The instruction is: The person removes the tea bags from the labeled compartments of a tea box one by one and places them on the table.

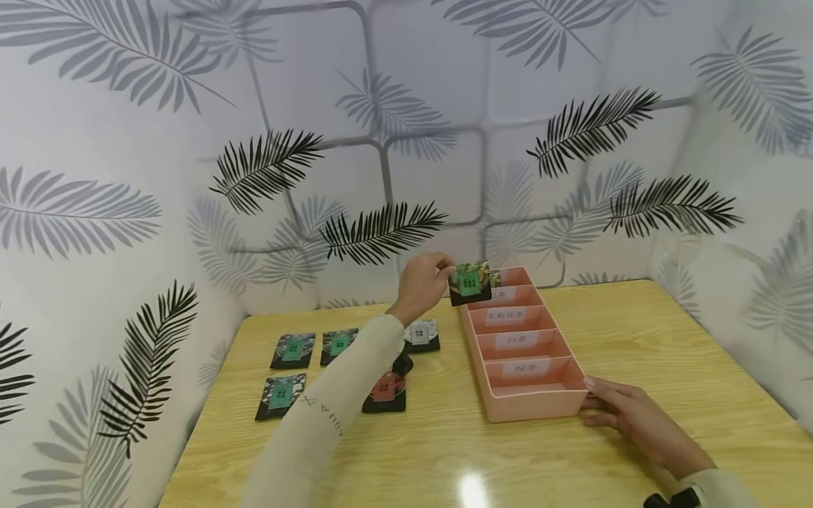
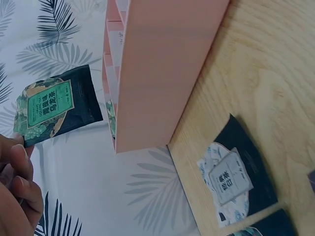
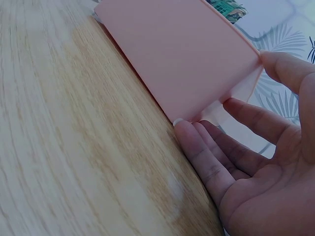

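Note:
My left hand (image 1: 424, 283) pinches a tea packet (image 1: 470, 283) by its edge, above the far left end of the pink divided box (image 1: 535, 408). In the left wrist view, this packet (image 2: 59, 104) has a green label and a dark lower part, and stands apart from the box wall. Part of another tea packet (image 1: 495, 279) shows in a far compartment. My right hand (image 1: 635, 416) holds the near right corner of the box, with fingertips (image 3: 187, 132) against its lower edge and another finger at the rim.
Left of the box lie several tea packets: green-labelled ones (image 1: 293, 350), a red-labelled one (image 1: 384, 392) and a white-labelled one (image 1: 422, 336). My left sleeve (image 1: 336, 395) hides part of this group. White labels (image 1: 516, 340) mark the box's dividers. A leaf-patterned backdrop (image 1: 438, 176) stands behind the wooden table (image 1: 432, 458).

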`<act>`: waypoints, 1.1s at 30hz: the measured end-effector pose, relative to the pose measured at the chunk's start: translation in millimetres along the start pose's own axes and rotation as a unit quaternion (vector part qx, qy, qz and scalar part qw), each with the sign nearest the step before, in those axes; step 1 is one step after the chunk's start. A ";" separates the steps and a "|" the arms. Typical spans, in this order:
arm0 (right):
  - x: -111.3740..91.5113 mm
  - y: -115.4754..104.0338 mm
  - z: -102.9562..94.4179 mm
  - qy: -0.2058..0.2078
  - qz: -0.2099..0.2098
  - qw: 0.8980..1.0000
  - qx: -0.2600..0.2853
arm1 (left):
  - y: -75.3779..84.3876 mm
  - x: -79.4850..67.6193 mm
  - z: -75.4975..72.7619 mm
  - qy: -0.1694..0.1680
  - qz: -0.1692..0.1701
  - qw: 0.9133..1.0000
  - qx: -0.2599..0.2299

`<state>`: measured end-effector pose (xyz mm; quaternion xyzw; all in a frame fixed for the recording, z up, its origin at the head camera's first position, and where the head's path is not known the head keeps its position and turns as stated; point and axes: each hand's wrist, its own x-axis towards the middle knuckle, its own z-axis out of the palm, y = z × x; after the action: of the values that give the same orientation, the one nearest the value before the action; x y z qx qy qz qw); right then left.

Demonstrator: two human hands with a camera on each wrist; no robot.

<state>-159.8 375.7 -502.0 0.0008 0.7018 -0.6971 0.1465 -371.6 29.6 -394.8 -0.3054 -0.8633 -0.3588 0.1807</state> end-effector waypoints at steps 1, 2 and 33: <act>0.2 -0.2 0.1 0.000 0.000 1.000 0.000 | -1.0 -2.3 -1.4 -0.004 0.000 1.000 0.003; 0.4 -0.2 0.2 -0.001 -0.001 1.000 0.001 | -2.2 -4.7 -2.8 -0.008 -0.001 1.000 0.003; 3.3 -2.5 0.5 0.000 0.016 1.000 -0.008 | -21.9 -71.2 -29.1 -0.050 -0.029 0.998 -0.008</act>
<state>-163.4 374.5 -500.3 0.0107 0.7074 -0.6889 0.1577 -330.0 -32.1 -424.0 -0.2996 -0.8766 -0.3554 0.1246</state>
